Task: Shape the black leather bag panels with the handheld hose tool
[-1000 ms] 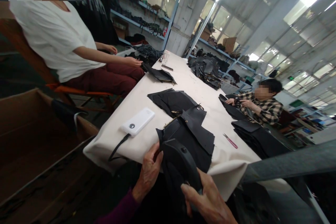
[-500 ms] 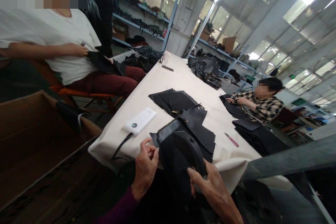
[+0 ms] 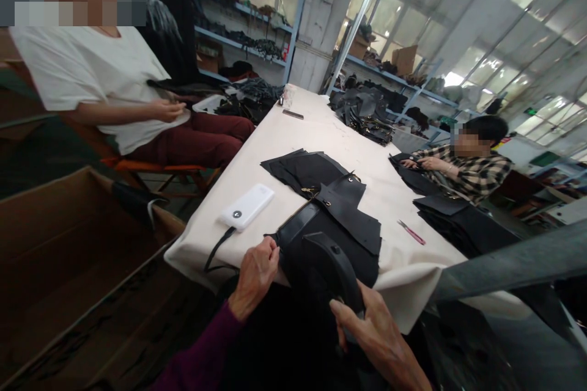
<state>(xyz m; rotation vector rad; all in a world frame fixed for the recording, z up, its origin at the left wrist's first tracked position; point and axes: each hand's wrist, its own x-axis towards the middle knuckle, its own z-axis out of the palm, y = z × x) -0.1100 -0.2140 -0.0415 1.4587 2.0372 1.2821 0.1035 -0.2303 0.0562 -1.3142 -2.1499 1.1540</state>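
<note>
- Closest to me, my left hand is curled shut, pinching the near left edge of the black leather bag piece with the curved strap, which hangs half over the near edge of the cream cloth-covered table.
- My right hand has its fingers closed around the lower end of that curved strap, thumb on top; the piece is gripped on both sides and lifted slightly off the cloth.
- Judging from this, I have one piece in hand and not yet set down; whether it is finished I cannot tell.
- Just beyond it, a heap of flat black cut leather panels with small brass fittings lies on the table, touching my piece; these look to be waiting.
- Left of the heap sits a white rectangular power bank with a black cable trailing off the edge.
- Right of the heap lie small pink-handled snips, untouched.
- Farther off, a person in a white shirt sits at the left and a person in a checked shirt at the right, each handling dark pieces.
- At the far end, another pile of black bag parts rests near blue metal shelving.
</note>
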